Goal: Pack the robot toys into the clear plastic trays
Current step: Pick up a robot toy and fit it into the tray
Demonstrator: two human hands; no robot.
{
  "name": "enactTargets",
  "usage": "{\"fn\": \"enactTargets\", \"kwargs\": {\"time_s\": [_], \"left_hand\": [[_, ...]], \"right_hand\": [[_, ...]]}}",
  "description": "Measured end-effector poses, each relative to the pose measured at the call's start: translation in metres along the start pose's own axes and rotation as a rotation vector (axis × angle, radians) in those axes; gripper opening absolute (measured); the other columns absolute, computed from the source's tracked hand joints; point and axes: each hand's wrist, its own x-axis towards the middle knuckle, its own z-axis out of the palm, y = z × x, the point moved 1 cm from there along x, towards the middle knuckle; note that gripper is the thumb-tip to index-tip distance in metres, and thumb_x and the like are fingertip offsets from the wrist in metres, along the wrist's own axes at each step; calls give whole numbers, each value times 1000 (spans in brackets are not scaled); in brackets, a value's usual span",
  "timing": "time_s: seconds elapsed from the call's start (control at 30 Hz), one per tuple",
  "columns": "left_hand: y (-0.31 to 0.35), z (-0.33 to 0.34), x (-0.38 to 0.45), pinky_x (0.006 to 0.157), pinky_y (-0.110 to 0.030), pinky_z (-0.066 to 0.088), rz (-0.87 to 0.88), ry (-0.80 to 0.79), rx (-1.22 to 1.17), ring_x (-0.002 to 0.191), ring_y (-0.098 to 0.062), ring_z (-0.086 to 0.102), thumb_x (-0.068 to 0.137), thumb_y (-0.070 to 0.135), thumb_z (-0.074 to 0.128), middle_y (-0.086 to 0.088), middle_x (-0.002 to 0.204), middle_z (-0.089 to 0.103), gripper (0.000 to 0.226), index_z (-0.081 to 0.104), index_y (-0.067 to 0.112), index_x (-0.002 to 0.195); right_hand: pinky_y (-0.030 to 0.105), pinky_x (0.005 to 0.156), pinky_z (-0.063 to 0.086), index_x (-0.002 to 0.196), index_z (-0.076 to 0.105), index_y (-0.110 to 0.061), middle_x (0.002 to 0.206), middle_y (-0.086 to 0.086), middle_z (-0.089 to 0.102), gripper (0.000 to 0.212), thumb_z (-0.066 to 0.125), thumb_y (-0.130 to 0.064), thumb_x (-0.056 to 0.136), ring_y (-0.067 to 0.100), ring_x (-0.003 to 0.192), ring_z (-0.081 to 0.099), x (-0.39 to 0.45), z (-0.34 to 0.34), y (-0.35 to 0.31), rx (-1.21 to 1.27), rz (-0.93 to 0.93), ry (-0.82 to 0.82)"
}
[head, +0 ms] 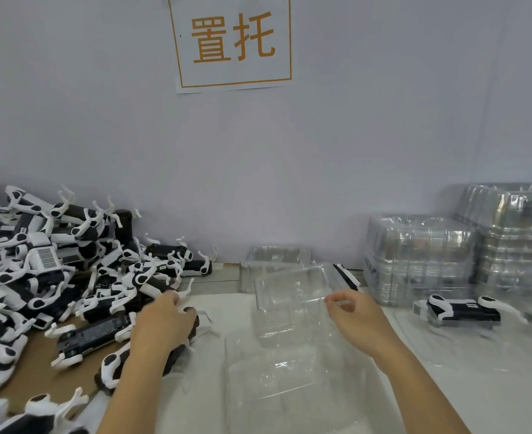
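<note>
Left hand (164, 321): palm down, fingers curled over a black-and-white plastic robot dog toy (152, 355) at the near right edge of the toy heap (39, 277) (grip partly blurred). Right hand (354, 311): thumb and fingers pinching the right rim of a clear moulded plastic tray (292, 296), tilted above another clear tray (289, 380) lying flat on the white table (462, 386). Stacked clear trays (421, 258): far right, against the wall. Packed robot toy (462, 313): right, just in front of the stacks. Orange-lettered paper sign (231, 42): on the wall.
</note>
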Motion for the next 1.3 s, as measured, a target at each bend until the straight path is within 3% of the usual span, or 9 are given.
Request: {"fn": "enactTargets", "kwargs": {"time_s": [0.1, 0.33, 0.5, 0.6, 0.73, 0.9, 1.07, 1.17, 1.3], "left_hand": [[1, 17, -6, 111, -43, 26, -69, -128, 259, 146, -30, 19, 88, 37, 59, -2, 138, 54, 35, 52, 24, 121], [3, 16, -2, 103, -45, 28, -124, 54, 162, 124, -25, 40, 87, 30, 57, -1, 104, 59, 15, 57, 22, 100], [11, 0, 2, 101, -46, 32, -97, 290, -387, 91, -28, 53, 83, 40, 75, 6, 75, 56, 26, 57, 22, 77], [15, -5, 3, 90, -43, 44, -66, 355, -724, 90, -25, 60, 85, 38, 76, 10, 82, 62, 22, 62, 20, 86], [16, -3, 1, 62, -20, 41, -137, 374, -1163, 73, -4, 59, 90, 32, 73, 8, 83, 66, 17, 62, 19, 87], [10, -11, 7, 80, -33, 46, -301, 526, -1325, 84, -17, 57, 94, 49, 60, 3, 86, 59, 41, 56, 13, 112], [17, -22, 5, 64, -26, 45, -240, 478, -1466, 72, -7, 57, 95, 54, 54, 9, 83, 59, 32, 52, 23, 101], [28, -26, 0, 78, -36, 56, -98, 408, -1544, 83, -8, 68, 98, 45, 55, 11, 91, 68, 16, 48, 32, 106], [53, -26, -17, 71, -48, 61, 127, 136, -1477, 92, -19, 73, 100, 34, 56, 4, 101, 73, 17, 46, 35, 115]], "right_hand": [[20, 64, 44, 93, 67, -34, 96, -9, 66, 8, 59, -31, 94, 6, 85, 63, 1, 1, 1, -2, -2, -3], [18, 61, 42, 91, 67, -35, 94, -9, 67, 9, 60, -31, 95, 3, 84, 62, 3, 4, 4, -9, -11, 1], [19, 63, 43, 89, 68, -35, 94, -9, 69, 12, 59, -29, 94, 4, 84, 63, 2, 5, 3, 0, -22, 17], [19, 62, 41, 88, 68, -34, 93, -9, 69, 13, 59, -26, 93, 5, 80, 64, 2, 5, 2, 16, -29, 31], [18, 61, 41, 89, 68, -35, 95, -9, 69, 13, 60, -25, 93, 5, 82, 64, 2, 5, 2, 29, -34, 41], [18, 62, 42, 91, 69, -34, 95, -8, 69, 15, 59, -23, 93, 5, 82, 64, 3, 6, 2, 34, -41, 40], [17, 61, 41, 92, 69, -33, 95, -8, 69, 16, 59, -21, 92, 4, 83, 64, 4, 7, 2, 37, -49, 44], [15, 58, 41, 97, 66, -34, 95, -10, 69, 18, 57, -21, 92, 0, 80, 63, 3, 7, 1, 50, -41, 67], [9, 51, 39, 102, 67, -29, 78, -10, 66, 21, 53, -16, 93, -3, 61, 58, 0, 5, -4, 85, -121, 191]]}}
